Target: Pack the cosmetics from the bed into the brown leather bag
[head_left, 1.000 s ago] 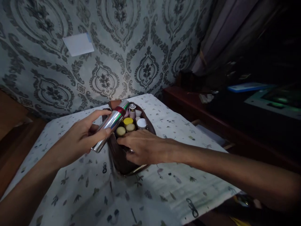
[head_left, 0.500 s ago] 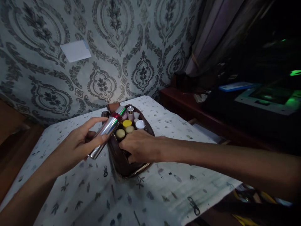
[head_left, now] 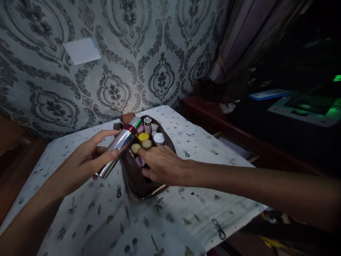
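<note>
My left hand [head_left: 93,156] is closed round a shiny silver cylindrical bottle [head_left: 119,145] with a red band, which tilts over the left side of a brown zip bag [head_left: 133,181]. My right hand [head_left: 163,163] reaches over the bag's near half, its thumb and index finger apart and its other fingers mostly hidden. Near these fingertips, inside the bag, is a pinkish-purple item [head_left: 140,161]. Around it stand a beige lid [head_left: 135,148], a second beige lid [head_left: 146,144], a yellow lid [head_left: 143,137], a white-capped container [head_left: 159,138] and a silver-topped bottle [head_left: 147,124].
The bag rests on a white patterned cloth [head_left: 93,220] over a table against a patterned wall [head_left: 114,92]. At right is a dark red wooden piece of furniture [head_left: 202,112], with a blue flat object [head_left: 270,94] beyond it.
My right hand has lifted slightly and its fingers have spread, uncovering the pinkish-purple item. My left hand still holds the silver bottle. The view has shifted slightly.
</note>
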Motion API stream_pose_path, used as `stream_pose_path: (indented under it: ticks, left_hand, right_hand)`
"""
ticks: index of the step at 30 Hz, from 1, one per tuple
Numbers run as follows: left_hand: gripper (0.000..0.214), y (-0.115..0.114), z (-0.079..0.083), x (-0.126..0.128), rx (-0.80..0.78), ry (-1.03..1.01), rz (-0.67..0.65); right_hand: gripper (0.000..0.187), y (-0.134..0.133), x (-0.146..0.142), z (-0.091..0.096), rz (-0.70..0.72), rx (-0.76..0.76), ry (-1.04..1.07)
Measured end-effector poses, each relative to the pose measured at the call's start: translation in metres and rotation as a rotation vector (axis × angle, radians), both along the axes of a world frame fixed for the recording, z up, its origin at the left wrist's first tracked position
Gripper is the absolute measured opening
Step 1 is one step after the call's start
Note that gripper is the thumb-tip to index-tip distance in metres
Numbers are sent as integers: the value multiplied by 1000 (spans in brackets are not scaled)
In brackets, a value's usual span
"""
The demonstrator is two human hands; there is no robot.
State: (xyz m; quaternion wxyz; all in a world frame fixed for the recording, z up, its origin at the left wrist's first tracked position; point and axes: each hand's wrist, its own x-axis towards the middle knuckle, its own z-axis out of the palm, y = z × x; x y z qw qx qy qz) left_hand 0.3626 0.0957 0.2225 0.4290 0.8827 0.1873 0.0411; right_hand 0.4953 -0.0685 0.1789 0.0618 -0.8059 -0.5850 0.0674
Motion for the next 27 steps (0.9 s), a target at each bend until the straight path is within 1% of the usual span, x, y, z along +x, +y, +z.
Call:
stream_pose_path:
  ticks: [3, 8, 11, 14, 16, 19, 23, 27]
  left_hand:
    - [70, -1, 0, 1, 3, 1, -14]
    - [66, -2, 0, 1, 0, -7, -10]
    - [65, -2, 0, 0, -8, -2, -1]
    - [66, -2, 0, -2, -13, 8, 12]
    - [67, -1, 0, -3, -15, 18, 21]
    - [67, -2, 0, -4, -15, 17, 17]
    - [66, -4, -1, -3, -10, -3, -9]
    - [66, -3, -1, -4, -27, -4, -8]
  right_hand:
    - [26, 0, -3, -2, -9, -20, 12]
    - [30, 3, -3, 0, -15, -13, 26]
    - [33, 0, 0, 6, -19, -43, 76]
    - [40, -8, 5, 15, 19, -76, 155]
    - [34, -13, 8, 18, 57, -67, 215]
    - [26, -14, 11, 15, 81, -26, 280]
    - [32, -8, 8, 4, 102, 8, 311]
    - [27, -3, 5, -1, 94, -19, 283]
